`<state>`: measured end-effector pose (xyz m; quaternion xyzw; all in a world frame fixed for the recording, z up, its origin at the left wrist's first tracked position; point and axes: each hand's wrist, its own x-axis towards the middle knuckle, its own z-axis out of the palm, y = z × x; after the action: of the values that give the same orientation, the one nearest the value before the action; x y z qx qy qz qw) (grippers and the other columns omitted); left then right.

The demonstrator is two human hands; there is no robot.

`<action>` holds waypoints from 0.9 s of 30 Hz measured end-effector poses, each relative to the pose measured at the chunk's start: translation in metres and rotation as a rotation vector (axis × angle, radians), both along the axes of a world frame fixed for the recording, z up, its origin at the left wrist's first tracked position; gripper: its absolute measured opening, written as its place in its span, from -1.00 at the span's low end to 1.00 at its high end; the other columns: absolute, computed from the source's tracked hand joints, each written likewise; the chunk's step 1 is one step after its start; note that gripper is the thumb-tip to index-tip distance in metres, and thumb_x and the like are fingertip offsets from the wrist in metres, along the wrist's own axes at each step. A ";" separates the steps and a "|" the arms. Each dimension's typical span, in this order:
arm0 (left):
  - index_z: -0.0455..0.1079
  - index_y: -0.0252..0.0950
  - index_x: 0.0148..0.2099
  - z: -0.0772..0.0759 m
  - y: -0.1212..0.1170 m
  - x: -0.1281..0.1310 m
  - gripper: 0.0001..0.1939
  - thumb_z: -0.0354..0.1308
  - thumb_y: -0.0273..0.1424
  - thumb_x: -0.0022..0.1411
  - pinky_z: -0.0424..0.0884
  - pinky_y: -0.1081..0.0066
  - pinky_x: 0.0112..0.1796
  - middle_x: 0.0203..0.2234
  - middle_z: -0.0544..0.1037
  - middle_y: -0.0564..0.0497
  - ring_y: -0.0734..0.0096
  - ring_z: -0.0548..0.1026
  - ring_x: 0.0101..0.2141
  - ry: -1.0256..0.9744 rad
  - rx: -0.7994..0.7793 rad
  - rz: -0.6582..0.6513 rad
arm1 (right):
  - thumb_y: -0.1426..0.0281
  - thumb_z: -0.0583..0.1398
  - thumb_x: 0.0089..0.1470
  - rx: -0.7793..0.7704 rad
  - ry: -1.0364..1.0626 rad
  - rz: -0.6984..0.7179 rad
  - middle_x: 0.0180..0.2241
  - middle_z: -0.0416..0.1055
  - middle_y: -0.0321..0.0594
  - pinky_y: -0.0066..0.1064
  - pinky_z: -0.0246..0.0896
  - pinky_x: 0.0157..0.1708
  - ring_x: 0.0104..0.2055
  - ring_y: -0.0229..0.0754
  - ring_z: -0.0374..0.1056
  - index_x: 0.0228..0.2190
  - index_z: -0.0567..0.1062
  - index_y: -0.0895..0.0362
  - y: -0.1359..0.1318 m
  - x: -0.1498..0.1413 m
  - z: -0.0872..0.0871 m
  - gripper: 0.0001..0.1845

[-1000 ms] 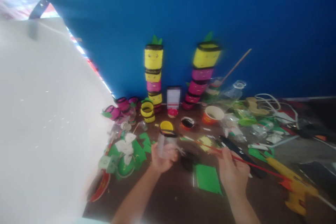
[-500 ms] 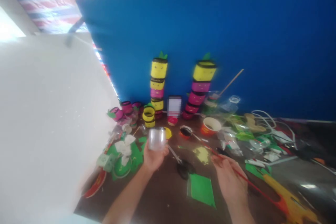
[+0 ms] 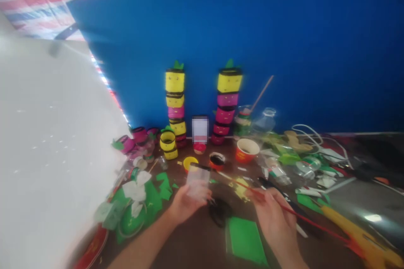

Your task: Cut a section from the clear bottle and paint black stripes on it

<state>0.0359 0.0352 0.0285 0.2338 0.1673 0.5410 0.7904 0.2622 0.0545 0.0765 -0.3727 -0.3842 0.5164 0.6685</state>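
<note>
Head view: grips a clear cup (image 3: 198,184) in the left hand (image 3: 187,202), fingers wrapped about its lower part, above the tabletop (image 3: 192,250). Keeps the cup's long axis near upright, leaning slightly right toward the top, dark rim uppermost. Pinches a red-handled brush (image 3: 311,220) in the right hand (image 3: 275,218). Points the brush's tip left and away, close to the cup's rim, and runs its long axis back through the fingers toward the lower right. Cannot tell, for blur, whether tip and rim touch. Shows a small pot of dark liquid (image 3: 216,165) just beyond, a yellow disc (image 3: 190,163) behind the cup, and a green sheet (image 3: 248,239) between the forearms.
</note>
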 end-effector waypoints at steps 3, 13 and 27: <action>0.41 -0.42 -0.01 0.001 -0.004 0.002 -0.54 0.16 -0.20 0.13 0.37 0.40 -0.20 -0.18 0.55 -0.22 0.25 0.50 -0.19 0.035 0.038 0.021 | 0.20 0.30 -0.11 0.003 -0.078 -0.038 -0.46 0.52 -0.16 -0.17 0.37 -0.26 -0.37 -0.07 0.45 -0.59 0.39 0.08 -0.008 0.002 -0.006 -0.74; 0.40 -0.38 0.03 -0.018 -0.009 0.001 -0.62 0.09 -0.29 0.21 0.40 0.33 -0.20 -0.17 0.55 -0.23 0.21 0.52 -0.20 0.045 0.037 -0.007 | 0.20 0.22 -0.01 0.030 -0.277 -0.054 -0.45 0.52 -0.17 -0.22 0.35 -0.33 -0.39 -0.09 0.44 -0.57 0.35 0.08 -0.015 0.005 -0.014 -0.74; 0.39 -0.42 -0.01 0.000 -0.008 0.003 -0.54 0.15 -0.21 0.12 0.39 0.36 -0.21 -0.21 0.55 -0.22 0.24 0.51 -0.23 0.067 0.025 -0.019 | 0.23 0.27 -0.07 0.008 -0.174 -0.046 -0.46 0.52 -0.22 -0.20 0.35 -0.26 -0.40 -0.11 0.44 -0.58 0.35 0.06 -0.010 0.005 -0.018 -0.75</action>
<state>0.0390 0.0275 0.0286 0.2634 0.1846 0.5273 0.7865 0.2670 0.0442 0.0586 -0.4221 -0.4342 0.4651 0.6457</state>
